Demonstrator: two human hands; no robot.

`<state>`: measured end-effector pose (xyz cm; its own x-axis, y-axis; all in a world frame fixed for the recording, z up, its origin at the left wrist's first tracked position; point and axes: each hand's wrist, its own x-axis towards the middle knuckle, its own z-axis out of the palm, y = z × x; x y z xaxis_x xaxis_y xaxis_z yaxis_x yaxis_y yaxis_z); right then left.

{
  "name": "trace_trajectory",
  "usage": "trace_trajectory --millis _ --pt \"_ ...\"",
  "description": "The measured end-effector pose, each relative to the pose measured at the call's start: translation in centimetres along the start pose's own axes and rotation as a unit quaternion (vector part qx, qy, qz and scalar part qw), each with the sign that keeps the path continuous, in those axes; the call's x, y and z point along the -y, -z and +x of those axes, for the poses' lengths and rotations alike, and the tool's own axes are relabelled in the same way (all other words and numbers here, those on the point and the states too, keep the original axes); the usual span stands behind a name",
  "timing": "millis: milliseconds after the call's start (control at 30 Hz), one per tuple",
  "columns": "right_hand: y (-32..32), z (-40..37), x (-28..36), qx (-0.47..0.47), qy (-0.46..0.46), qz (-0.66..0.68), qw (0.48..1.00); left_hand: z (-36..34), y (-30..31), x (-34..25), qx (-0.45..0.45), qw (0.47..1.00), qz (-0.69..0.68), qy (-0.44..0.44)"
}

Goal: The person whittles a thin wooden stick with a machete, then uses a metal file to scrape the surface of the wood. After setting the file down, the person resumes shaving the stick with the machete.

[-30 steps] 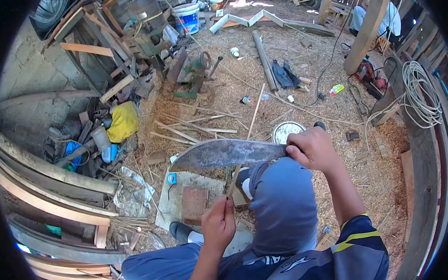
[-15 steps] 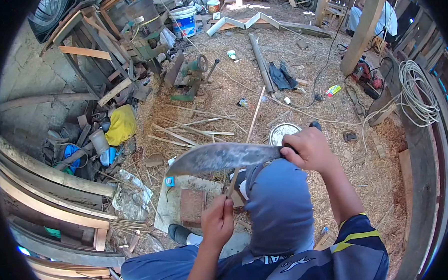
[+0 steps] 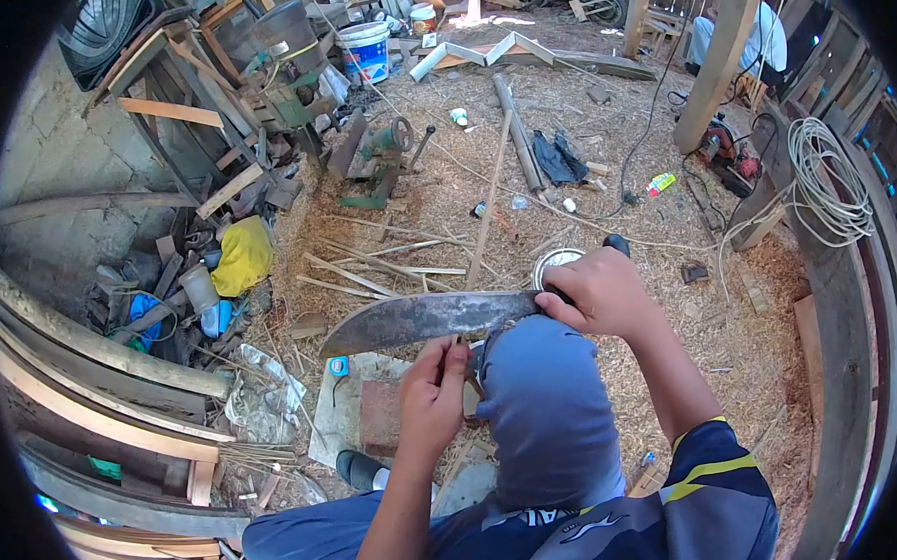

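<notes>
My right hand [image 3: 601,291] is wrapped round the dark handle of a machete [image 3: 415,319]. Its broad, stained blade points left, across the front of my raised knee in grey-blue trousers [image 3: 549,401]. Just under the blade, my left hand [image 3: 432,399] pinches the near end of a long thin wooden strip [image 3: 491,200]. The strip passes beneath the blade and runs forward over the floor, pointing away from me. Part of it is hidden by the machete.
Several loose wooden strips [image 3: 393,269] lie ahead on the sawdust. A reddish brick [image 3: 384,411] rests on a pale slab left of my leg. A green metal machine [image 3: 376,173] stands farther off, and a wooden post [image 3: 724,58] rises at right. Another person [image 3: 763,41] sits behind it.
My left hand has moved up, close under the blade, and the strip's far end now reaches farther forward. The machete and right hand have shifted slightly left.
</notes>
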<state>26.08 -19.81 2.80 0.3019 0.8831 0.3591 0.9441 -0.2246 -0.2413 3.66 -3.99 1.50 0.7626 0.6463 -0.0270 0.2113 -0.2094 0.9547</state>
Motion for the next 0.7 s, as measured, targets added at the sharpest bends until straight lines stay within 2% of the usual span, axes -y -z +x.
trace_trajectory --millis 100,200,300,400,500,600,700 --pt "-0.5 0.1 -0.2 -0.011 0.014 -0.004 1.0 0.7 -0.2 2.7 0.007 0.999 -0.048 -0.022" --pt "-0.4 0.3 0.0 -0.003 0.012 -0.007 1.0 1.0 0.2 3.4 0.035 0.997 -0.068 0.011" --pt "-0.5 0.5 0.2 -0.008 0.019 0.006 1.0 1.6 0.6 3.2 0.055 0.998 0.003 0.027" --pt "-0.2 0.8 0.4 0.004 0.02 -0.019 1.0 1.6 0.3 0.9 0.064 0.991 -0.103 0.056" --pt "0.3 1.0 0.6 0.025 0.015 -0.02 0.999 2.1 -0.2 0.8 0.072 0.995 -0.063 0.009" --pt "0.5 1.0 0.8 0.008 0.023 -0.009 1.0 2.2 -0.5 0.5 0.042 0.991 0.022 -0.125" --pt "0.2 0.6 0.4 0.004 0.015 0.012 1.0 1.4 -0.4 0.6 0.041 0.985 0.108 -0.131"
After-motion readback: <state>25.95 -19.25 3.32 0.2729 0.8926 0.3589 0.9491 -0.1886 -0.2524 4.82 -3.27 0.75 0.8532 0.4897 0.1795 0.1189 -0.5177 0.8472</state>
